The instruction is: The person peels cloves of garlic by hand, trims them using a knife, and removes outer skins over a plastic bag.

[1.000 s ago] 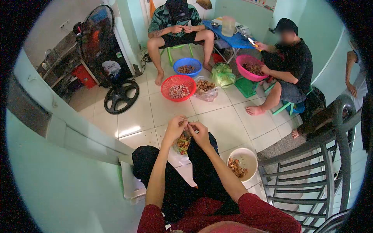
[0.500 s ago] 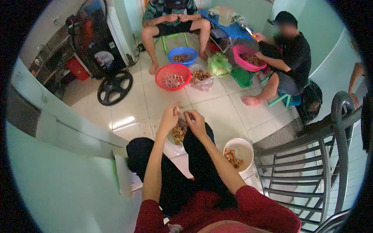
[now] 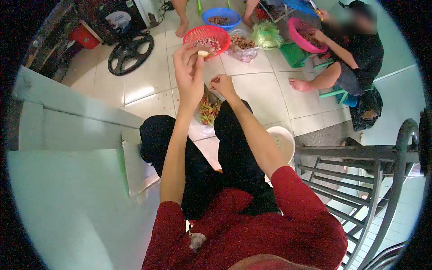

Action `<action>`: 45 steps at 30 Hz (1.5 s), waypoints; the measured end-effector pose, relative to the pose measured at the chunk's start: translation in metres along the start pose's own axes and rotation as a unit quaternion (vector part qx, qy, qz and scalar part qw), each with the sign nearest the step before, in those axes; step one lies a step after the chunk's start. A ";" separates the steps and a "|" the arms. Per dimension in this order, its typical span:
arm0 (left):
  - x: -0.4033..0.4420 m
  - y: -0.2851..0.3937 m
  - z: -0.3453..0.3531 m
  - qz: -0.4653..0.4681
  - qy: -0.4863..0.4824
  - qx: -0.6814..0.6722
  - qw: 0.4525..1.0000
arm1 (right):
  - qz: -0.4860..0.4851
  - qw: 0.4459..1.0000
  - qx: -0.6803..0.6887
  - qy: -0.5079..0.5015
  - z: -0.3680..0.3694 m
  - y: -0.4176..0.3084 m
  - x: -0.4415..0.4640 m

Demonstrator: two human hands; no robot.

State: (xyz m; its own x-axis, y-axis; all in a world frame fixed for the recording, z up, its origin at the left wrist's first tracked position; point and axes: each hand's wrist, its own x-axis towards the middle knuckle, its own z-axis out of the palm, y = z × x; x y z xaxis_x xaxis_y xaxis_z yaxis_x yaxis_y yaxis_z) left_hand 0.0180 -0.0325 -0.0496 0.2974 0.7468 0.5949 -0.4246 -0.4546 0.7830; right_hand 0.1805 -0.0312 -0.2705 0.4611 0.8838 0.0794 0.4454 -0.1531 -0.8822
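Observation:
My left hand (image 3: 189, 74) is raised in front of the red basket (image 3: 186, 36), thumb and fingertips pinching a small pale peeled bulb (image 3: 203, 53). Pinkish-white peeled pieces (image 3: 211, 43) lie inside the basket. My right hand (image 3: 225, 87) is lower and to the right, its fingers closed; what they hold, if anything, is too small to make out. Below both hands, between my knees, a clear plastic bag (image 3: 209, 111) holds reddish and greenish scraps. A white bucket (image 3: 288, 135) stands beside my right knee, partly hidden by my right forearm.
A blue basin (image 3: 231, 15), a bag of brown bulbs (image 3: 243, 42) and a green bag (image 3: 266, 35) stand ahead. At right, a person (image 3: 360, 54) on a low stool works over a pink basin (image 3: 299, 38). Another person's legs show ahead. A metal railing (image 3: 355, 155) borders my right.
My left hand has moved forward, away from my right hand, toward the red basket with the pale bulb. My right hand stays near the bag. The view has tilted down.

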 end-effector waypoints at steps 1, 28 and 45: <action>0.001 0.001 0.000 0.002 0.003 -0.010 1.000 | 0.019 0.999 -0.002 -0.030 0.002 0.000 0.000; -0.001 -0.001 -0.009 -0.090 0.125 -0.115 0.981 | -0.026 0.996 -0.039 -0.072 -0.030 -0.048 -0.022; -0.026 -0.037 -0.011 -0.276 -0.190 0.082 0.939 | -0.233 0.944 0.110 0.207 -0.055 -0.096 -0.103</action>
State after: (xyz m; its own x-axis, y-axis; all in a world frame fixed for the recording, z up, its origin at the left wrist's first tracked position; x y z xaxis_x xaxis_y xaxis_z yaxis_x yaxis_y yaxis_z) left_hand 0.0166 -0.0294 -0.0965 0.7304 0.6773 0.0882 0.0121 -0.1420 0.9898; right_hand 0.1321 -0.1313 -0.1684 0.5352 0.5772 0.6168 0.5239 0.3459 -0.7784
